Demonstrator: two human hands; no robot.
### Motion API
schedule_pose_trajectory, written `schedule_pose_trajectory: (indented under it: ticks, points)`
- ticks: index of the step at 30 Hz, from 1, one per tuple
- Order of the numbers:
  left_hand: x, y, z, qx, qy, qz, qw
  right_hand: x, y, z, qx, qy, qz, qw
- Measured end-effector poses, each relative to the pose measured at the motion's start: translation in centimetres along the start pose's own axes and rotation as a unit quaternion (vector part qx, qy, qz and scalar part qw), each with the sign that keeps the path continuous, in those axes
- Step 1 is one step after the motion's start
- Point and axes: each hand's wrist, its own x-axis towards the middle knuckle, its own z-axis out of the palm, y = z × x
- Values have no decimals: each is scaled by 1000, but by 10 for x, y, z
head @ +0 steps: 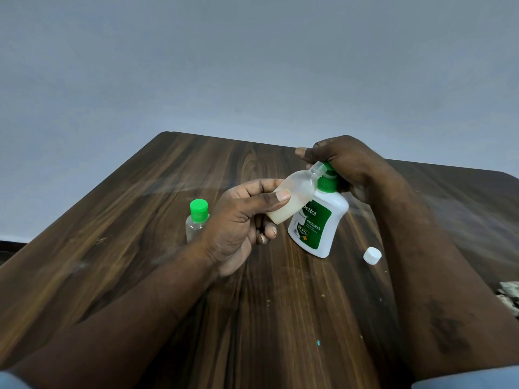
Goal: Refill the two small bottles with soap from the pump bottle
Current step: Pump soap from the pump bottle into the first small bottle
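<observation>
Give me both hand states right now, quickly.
Left hand: closed, holding the small uncapped bottle.
Right hand: closed around the top of the pump bottle.

Left grip (241, 220) pinching, right grip (345, 161) curled, palm down.

wall (252, 51): plain grey-blue | table (168, 262): dark wood grain, scuffed

Dark wood-grain table (140, 248); plain grey wall (252, 66) behind; crumpled greyish object (509, 297) at table's right edge.
</observation>
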Motion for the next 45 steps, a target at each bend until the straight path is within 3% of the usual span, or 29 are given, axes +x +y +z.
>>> schedule_pose_trajectory:
  ticks: [9,16,45]
  points:
    - [-1,1,0,5,-6,5,1000,-5,-7,-2,-5,-5,-28,1000]
    - [-1,2,2,5,1,3,1000,-1,-1,0,-8,-3,6,1000]
    - [-2,2,2,1,0,4,1000,-2,-4,0,-14,1,-7,1000]
